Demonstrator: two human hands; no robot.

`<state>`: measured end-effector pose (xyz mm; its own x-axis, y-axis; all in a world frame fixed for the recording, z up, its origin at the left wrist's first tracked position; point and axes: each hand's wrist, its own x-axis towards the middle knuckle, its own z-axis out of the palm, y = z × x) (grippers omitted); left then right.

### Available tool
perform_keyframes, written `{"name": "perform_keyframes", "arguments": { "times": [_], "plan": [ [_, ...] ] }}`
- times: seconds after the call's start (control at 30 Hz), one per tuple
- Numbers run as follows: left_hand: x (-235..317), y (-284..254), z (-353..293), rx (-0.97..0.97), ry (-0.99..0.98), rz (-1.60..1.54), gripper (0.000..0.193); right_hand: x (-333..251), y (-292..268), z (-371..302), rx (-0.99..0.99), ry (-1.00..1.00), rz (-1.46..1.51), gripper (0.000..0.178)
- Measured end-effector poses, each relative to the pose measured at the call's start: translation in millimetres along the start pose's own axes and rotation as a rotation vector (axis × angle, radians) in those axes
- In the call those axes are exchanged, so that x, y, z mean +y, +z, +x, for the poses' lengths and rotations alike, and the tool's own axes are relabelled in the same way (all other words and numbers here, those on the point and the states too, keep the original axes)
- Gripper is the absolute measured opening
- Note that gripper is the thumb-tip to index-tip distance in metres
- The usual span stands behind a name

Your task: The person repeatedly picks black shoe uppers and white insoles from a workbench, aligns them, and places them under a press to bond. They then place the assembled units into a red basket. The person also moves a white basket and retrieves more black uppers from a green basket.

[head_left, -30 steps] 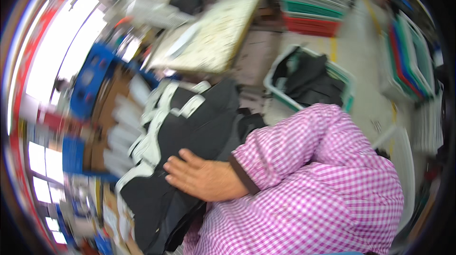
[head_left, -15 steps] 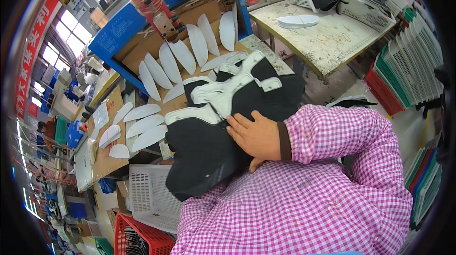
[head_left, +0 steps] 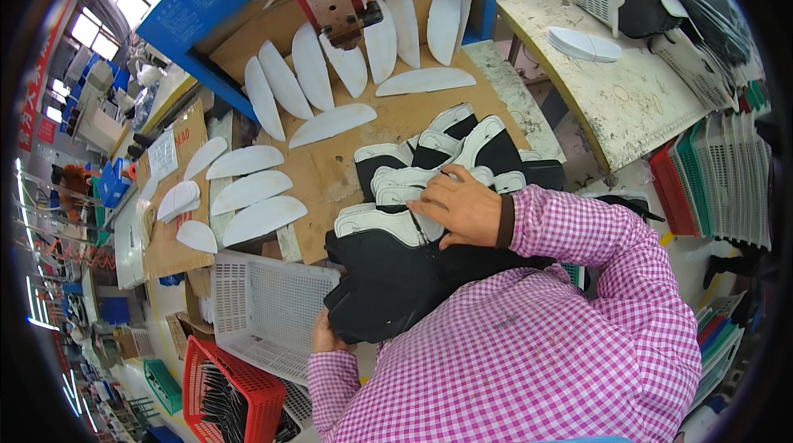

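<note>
A bundle of black fabric pieces with white edging [head_left: 388, 278], shaped like shoe uppers, lies across my front at the near edge of the cardboard-covered bench. My right hand [head_left: 462, 208] rests on top, fingers apart, their tips touching the white edging. At the bundle's lower left edge, my left hand [head_left: 326, 334] grips it from below; most of its fingers are hidden. Further black-and-white pieces [head_left: 462, 142] fan out just beyond my right hand. White half-moon pieces [head_left: 333, 125] lie on the cardboard, and several more lean in a row inside the blue machine [head_left: 215, 22].
A red machine head [head_left: 330, 1] hangs above the leaning pieces. Below the bench at left stand a white plastic basket [head_left: 273, 298] and a red basket [head_left: 194, 393] of dark pieces. A side table [head_left: 570, 26] and stacked baskets [head_left: 731, 170] are on the right.
My left hand has come into view at the bundle's lower left edge. The bundle sits lower left of the fanned pieces, and my right hand's fingers are more bent. The view has shifted.
</note>
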<state>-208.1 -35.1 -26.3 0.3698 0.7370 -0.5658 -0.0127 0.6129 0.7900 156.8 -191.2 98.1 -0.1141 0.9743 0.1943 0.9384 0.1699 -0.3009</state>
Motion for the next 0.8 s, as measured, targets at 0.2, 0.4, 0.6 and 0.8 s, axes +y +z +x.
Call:
{"name": "perform_keyframes", "arguments": {
  "times": [0.2, 0.4, 0.6, 0.8],
  "plan": [
    [70.7, 39.8, -14.4, 0.060, 0.246, 0.481, 0.028, -3.3, -23.4, 4.2, 0.039, 0.068, 0.222, 0.057],
    [140.2, 81.2, 5.0, -0.190, 0.611, 0.380, 0.029, 39.0, -101.3, -3.5, 0.213, 0.172, 0.528, 0.049],
    [95.5, 138.2, 44.7, -0.446, -0.004, 0.003, 0.029, 91.9, -25.1, 44.2, -0.003, 0.332, 0.325, 0.048],
    [92.2, 154.9, 12.7, -0.885, 0.161, 0.058, 0.046, 108.7, -21.7, 39.4, 0.140, 0.401, 0.931, 0.043]
  ]
}}
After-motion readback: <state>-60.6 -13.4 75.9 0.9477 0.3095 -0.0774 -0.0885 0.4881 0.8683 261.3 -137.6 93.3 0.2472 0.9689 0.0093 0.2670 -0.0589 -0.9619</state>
